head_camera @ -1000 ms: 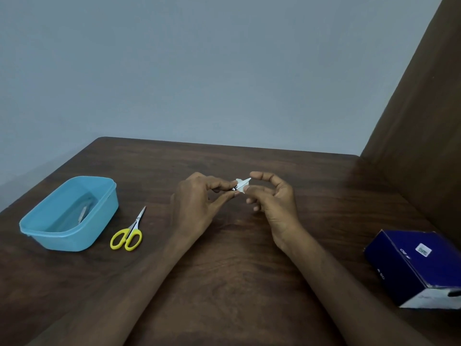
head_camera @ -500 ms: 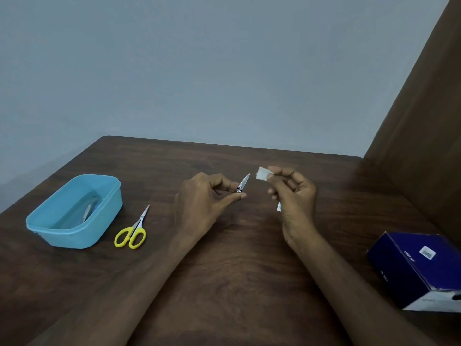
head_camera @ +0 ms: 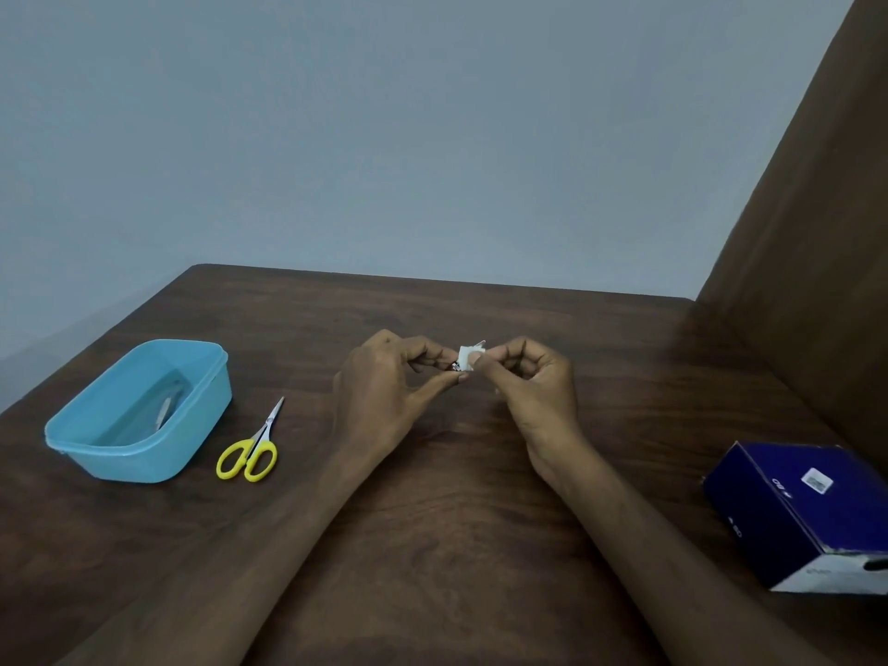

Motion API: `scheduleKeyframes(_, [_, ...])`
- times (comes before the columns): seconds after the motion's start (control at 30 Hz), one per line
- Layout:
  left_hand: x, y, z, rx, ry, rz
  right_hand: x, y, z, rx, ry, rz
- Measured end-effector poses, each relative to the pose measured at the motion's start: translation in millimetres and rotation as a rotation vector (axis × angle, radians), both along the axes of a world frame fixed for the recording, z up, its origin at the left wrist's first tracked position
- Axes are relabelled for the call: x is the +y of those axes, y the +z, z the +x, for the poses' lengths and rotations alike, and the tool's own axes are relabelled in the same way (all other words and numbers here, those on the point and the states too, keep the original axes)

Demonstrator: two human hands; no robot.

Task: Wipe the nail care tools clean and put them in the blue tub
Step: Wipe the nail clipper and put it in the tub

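Head view, left to right: one light-blue rectangular plastic tub (head_camera: 139, 415) at counter's left, one pale slim tool (head_camera: 166, 411) lying inside it; type too small to tell. Just right of tub, apart from it: one pair of yellow-handled small steel scissors (head_camera: 251, 447) flat on the dark wooden counter (head_camera: 432, 545), long axis running away from the person, tips far, loops near. Left hand (head_camera: 384, 391) pinches one small metal nail tool (head_camera: 463, 360) between thumb and forefinger, tip angled up-right; mostly hidden. Right hand (head_camera: 536, 384) pinches one small white wipe pad (head_camera: 467, 359) folded over that tool. Hands meet mid-counter. Tub lies left of both hands, well apart; left hand is nearer and already has the tool, so drop-off looks like its job. One dark-blue cardboard box (head_camera: 797, 516) far right
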State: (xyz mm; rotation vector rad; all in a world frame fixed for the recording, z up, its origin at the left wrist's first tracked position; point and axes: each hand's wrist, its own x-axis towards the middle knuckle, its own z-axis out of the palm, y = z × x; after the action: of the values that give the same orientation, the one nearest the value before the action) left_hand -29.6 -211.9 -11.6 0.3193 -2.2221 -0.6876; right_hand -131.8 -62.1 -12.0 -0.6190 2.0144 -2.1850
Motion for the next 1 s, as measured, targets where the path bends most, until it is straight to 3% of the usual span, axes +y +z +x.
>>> scheduleKeyframes(0.1, [-0.2, -0.1, 1.7, -0.003, 0.008, 0.001, -1.9, 0.3, 3.9, -0.014, 0.035, 0.022])
scheduleKeyframes(0.23, [0.9, 0.6, 0.0, 0.0, -0.018, 0.003, -1.3, 1.7, -4.5, -0.061, -0.095, -0.075])
scheduleKeyframes(0.4, [-0.8, -1.2, -1.5, -0.01, -0.01, 0.011, -2.6, 0.8, 3.7, -0.049, 0.023, -0.002])
scheduleKeyframes(0.73, [1.1, 2.8, -1.0, 0.002, -0.03, -0.011, -6.4, -3.7, -7.0, -0.083, -0.056, -0.082])
scheduleKeyframes(1.0, [-1.6, -3.5, -8.1, 0.007, -0.077, -0.008, -2.1, 3.6, -5.5, 0.016, -0.114, -0.213])
